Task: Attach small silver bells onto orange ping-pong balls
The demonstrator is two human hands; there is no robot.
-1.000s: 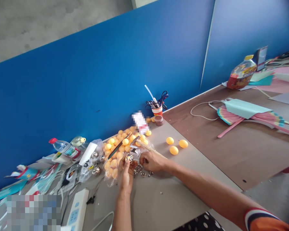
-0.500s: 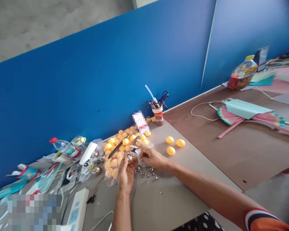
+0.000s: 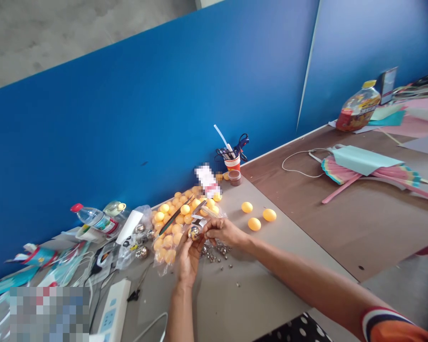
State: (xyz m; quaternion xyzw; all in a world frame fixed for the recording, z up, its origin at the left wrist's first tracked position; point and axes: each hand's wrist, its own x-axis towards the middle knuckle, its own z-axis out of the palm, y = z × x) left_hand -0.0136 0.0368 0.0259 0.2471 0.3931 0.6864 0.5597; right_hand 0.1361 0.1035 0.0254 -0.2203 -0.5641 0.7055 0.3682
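My left hand [image 3: 189, 262] is closed round a small ball [image 3: 194, 232] with shiny silver pieces on its surface, held up over the table. The fingers of my right hand [image 3: 224, 231] are pinched together at the ball's right side; anything between them is too small to make out. Beneath my hands lie several loose silver beads [image 3: 214, 252]. Behind them a clear bag of yellow-orange balls [image 3: 168, 241] is spread out, with dark tweezers [image 3: 174, 217] lying across it. Three loose yellow balls, one of them the nearest ball [image 3: 254, 224], rest beyond my right forearm.
Silver-covered balls [image 3: 141, 252], a red-capped bottle [image 3: 96, 219] and a power strip [image 3: 114, 308] are on the left. At the back stands a cup of tools [image 3: 232, 163] beside a small round tub [image 3: 235, 178]. A pleated paper craft [image 3: 369, 164] and a large bottle [image 3: 358, 108] are on the right.
My right hand's fingers have come up and left, closer to the ball in my left hand. Two of the loose yellow balls have rolled slightly apart.
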